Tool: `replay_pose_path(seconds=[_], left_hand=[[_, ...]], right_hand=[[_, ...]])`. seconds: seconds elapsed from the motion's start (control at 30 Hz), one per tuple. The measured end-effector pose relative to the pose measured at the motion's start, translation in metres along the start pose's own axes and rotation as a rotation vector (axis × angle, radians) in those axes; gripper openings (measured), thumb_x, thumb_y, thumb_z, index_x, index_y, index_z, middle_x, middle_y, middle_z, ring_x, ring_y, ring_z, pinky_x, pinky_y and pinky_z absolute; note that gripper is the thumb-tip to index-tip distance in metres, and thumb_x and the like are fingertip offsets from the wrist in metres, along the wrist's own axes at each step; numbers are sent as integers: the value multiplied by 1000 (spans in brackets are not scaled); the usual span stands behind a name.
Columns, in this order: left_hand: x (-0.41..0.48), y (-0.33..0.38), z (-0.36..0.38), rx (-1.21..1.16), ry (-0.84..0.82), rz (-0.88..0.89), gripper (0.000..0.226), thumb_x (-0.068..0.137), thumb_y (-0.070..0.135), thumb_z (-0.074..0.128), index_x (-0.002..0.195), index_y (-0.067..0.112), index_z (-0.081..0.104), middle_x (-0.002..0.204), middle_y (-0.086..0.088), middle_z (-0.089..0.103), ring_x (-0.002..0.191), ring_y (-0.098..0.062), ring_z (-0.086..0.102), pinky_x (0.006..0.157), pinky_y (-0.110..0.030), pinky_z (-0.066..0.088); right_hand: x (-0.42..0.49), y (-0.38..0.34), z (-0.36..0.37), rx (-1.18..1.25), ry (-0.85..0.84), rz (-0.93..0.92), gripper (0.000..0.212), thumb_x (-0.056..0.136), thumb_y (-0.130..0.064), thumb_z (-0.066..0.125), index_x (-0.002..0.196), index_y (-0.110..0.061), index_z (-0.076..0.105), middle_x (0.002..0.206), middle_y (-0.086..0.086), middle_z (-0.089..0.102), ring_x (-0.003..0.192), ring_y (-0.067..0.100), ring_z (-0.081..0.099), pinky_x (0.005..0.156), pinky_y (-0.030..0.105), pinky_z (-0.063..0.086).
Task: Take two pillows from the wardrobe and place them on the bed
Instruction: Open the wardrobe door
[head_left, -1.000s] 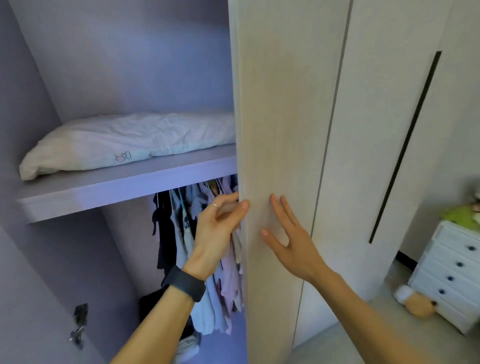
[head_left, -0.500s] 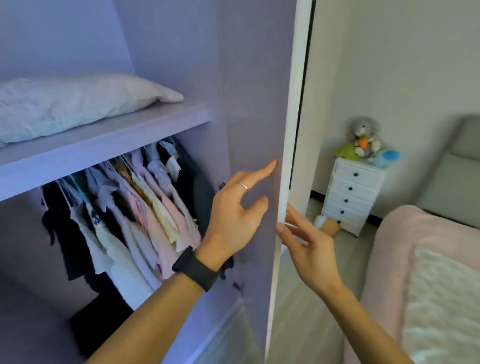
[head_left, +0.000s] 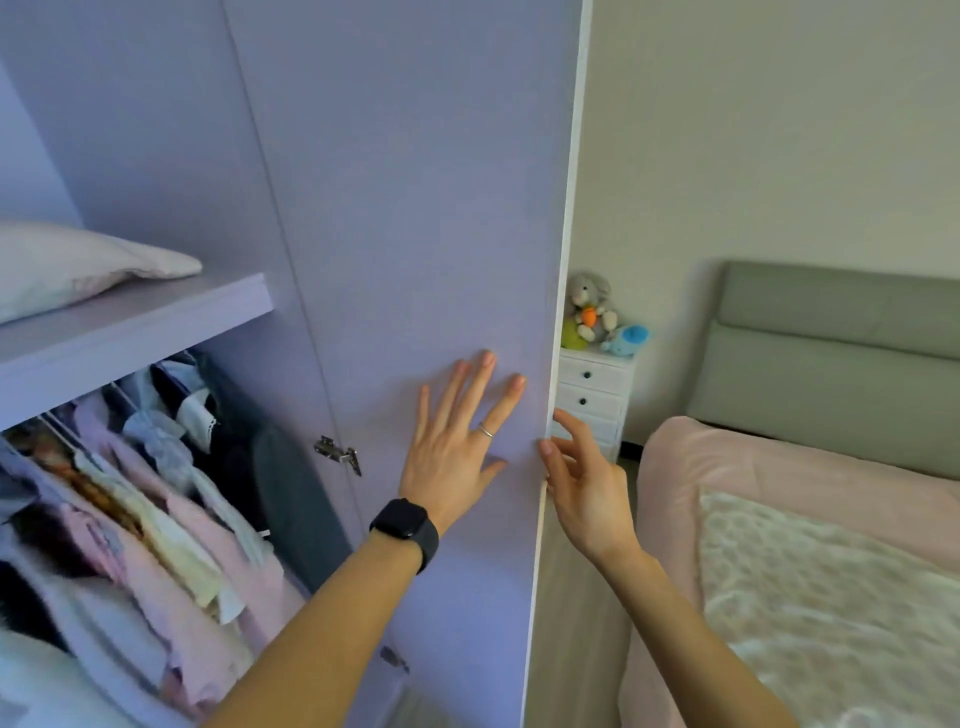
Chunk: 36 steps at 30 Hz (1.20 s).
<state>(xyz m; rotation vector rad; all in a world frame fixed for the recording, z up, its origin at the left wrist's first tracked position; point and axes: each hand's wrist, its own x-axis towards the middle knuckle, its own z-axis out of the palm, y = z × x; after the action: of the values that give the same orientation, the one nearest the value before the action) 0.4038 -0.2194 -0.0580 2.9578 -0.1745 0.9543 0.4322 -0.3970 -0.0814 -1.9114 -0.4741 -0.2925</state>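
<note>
A white pillow (head_left: 67, 267) lies on the wardrobe shelf (head_left: 156, 325) at the upper left; only its right end shows. The wardrobe door (head_left: 415, 208) stands swung wide open. My left hand (head_left: 457, 441), with a ring and a black watch, presses flat on the door's inner face, fingers spread. My right hand (head_left: 584, 483) touches the door's outer edge with loosely curled fingers and holds nothing. The bed (head_left: 753, 467) with a pink cover and a grey headboard lies at the right.
Clothes (head_left: 156, 493) hang from a rail under the shelf. A white chest of drawers (head_left: 595, 395) topped with soft toys (head_left: 597, 317) stands behind the door by the wall. A white patterned blanket (head_left: 831, 597) covers part of the bed. A strip of floor runs between door and bed.
The door has swung from nearly closed to wide open. My left hand went from its edge to flat on the inner face. The view turned right, bringing the bed in.
</note>
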Motion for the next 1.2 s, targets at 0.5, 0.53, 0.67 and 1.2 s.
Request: replay_pose_path(seconds=[0.5,0.53,0.67,1.2], left_hand=[[36,16,18,31,37,-52,116,69,28,87,157,34,12,166,-5,7,150,-32,21,109,-64,34],[33,16,16,-6,56,-46,108,71,22,85,156,34,20,165,-5,14,148,-30,27,109,-63,34],[-1,2,5,-137,87,-139,74,81,14,73,145,36,43,150,-1,42,136,-22,45,115,-56,31],[-150,-138,-154,154,245,-651,39,89,26,61,128,29,62,138,1,54,120,-21,52,103,-42,45]], right_hand=[[43,15,-5,-78,-9,50,35,104,-34,44,138,-41,41,107,-7,69,87,14,69,78,37,57],[40,14,-7,-74,-15,53,37,104,-31,46,139,-42,41,108,-9,69,90,12,69,79,32,56],[8,8,-3,-89,51,7,53,99,-14,51,147,-36,41,128,-11,62,111,8,62,92,20,50],[-3,-123,181,116,-433,-624,37,97,-38,51,131,-29,62,138,-11,58,126,8,50,107,11,31]])
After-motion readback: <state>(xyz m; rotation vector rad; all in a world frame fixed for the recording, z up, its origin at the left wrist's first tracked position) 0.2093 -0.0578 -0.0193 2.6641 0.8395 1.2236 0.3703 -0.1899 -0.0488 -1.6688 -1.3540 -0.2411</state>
